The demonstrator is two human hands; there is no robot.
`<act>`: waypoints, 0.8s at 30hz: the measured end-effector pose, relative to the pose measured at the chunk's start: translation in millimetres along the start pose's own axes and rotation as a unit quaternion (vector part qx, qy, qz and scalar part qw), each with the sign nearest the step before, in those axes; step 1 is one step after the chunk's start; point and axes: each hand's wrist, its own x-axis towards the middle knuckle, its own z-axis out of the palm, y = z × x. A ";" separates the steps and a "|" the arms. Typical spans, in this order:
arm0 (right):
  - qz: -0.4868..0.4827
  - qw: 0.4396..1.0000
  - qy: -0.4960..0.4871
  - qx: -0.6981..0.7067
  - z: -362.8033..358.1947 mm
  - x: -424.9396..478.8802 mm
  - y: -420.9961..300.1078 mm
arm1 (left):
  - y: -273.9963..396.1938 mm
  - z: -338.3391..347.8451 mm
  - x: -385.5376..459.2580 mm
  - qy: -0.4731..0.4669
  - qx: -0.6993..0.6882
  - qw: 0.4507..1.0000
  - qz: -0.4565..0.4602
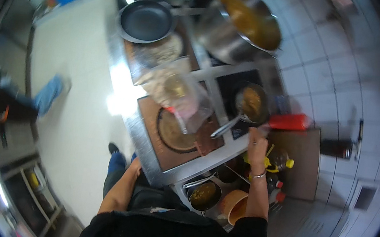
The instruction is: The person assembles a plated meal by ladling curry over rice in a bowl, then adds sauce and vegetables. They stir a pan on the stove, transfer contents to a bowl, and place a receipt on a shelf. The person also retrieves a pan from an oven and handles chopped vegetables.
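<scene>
My right hand reaches over the back of the stove line, beside several bottles with coloured caps. Blur hides whether its fingers hold anything. Just beyond it stands a small saucepan with brown food inside, its handle pointing towards me. A red object lies to the right of that pan. Low at the counter's front corner is my left hand, partly hidden at the metal edge; its fingers are not visible. A clear plastic bag of pale food sits on the cooktop, with a white-and-red utensil against it.
A large steel pot of orange-brown liquid stands at the back. Left of it is a dark frying pan. Nearer me are a pan of food and an orange tub. Another person's leg shows at left.
</scene>
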 end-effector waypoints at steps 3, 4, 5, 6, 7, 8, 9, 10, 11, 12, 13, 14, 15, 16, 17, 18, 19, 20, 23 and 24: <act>0.026 0.989 0.061 0.130 -5.0 10.4 -11.7 | -18.2 -26.6 30.3 -0.022 0.049 0.998 -0.027; 0.017 0.992 0.071 0.098 -1.7 9.4 -1.6 | -29.3 -25.5 43.8 -0.020 -0.045 0.999 -0.023; 0.010 0.995 0.081 0.062 3.4 6.2 12.3 | -32.3 -24.5 50.0 -0.019 -0.138 0.990 -0.022; -0.001 0.995 0.089 0.033 9.1 4.6 21.9 | -28.3 -25.1 50.0 -0.012 -0.163 0.986 -0.025; -0.003 0.997 0.071 0.041 9.9 3.3 19.2 | -22.9 -25.9 47.9 -0.001 -0.146 0.989 -0.030; -0.006 0.997 0.053 0.048 7.5 -1.1 12.1 | -17.4 -26.2 46.0 0.008 -0.136 0.990 -0.034; -0.007 0.998 0.032 0.054 4.7 -6.5 6.0 | -14.3 -26.5 42.5 0.012 -0.125 0.991 -0.038; 0.017 0.992 0.053 0.113 4.7 -5.1 4.0 | -10.9 -25.6 40.0 0.014 -0.117 0.992 -0.042; 0.013 0.990 0.074 0.122 7.2 1.8 11.1 | -5.5 -22.3 41.5 0.014 -0.112 0.993 -0.041; 0.011 0.987 0.094 0.128 10.0 10.3 19.2 | -2.7 -20.9 42.4 0.014 -0.109 0.993 -0.041; 0.008 0.984 0.114 0.134 10.5 13.4 24.5 | -0.4 -20.2 42.3 0.014 -0.105 0.993 -0.042; 0.026 0.990 0.097 0.096 9.3 6.3 25.1 | 0.6 -19.3 41.3 0.014 -0.103 0.994 -0.044; 0.037 0.994 0.079 0.060 10.8 2.6 24.3 | 1.4 -19.9 40.2 0.018 -0.106 0.993 -0.043; 0.047 0.997 0.060 0.024 11.8 1.7 23.6 | 2.6 -19.6 40.5 0.020 -0.104 0.993 -0.043; 0.015 0.998 0.058 0.033 10.9 3.8 23.5 | 5.9 -19.9 42.5 0.019 -0.104 0.994 -0.041; -0.014 0.998 0.051 0.043 6.8 0.1 20.9 | 5.0 -20.4 39.4 0.020 -0.101 0.994 -0.044; -0.043 0.997 0.044 0.054 5.3 -2.8 20.4 | 4.5 -19.9 37.8 0.021 -0.100 0.994 -0.045; -0.038 0.995 0.064 0.059 8.1 1.6 27.7 | 5.2 -17.8 38.8 0.021 -0.099 0.994 -0.045; -0.006 0.996 0.085 0.037 9.1 10.2 44.2 | 8.6 -13.6 37.0 0.019 -0.096 0.994 -0.046; 0.010 0.998 0.062 0.009 10.7 5.3 40.9 | 9.8 -13.0 37.8 0.021 -0.096 0.994 -0.045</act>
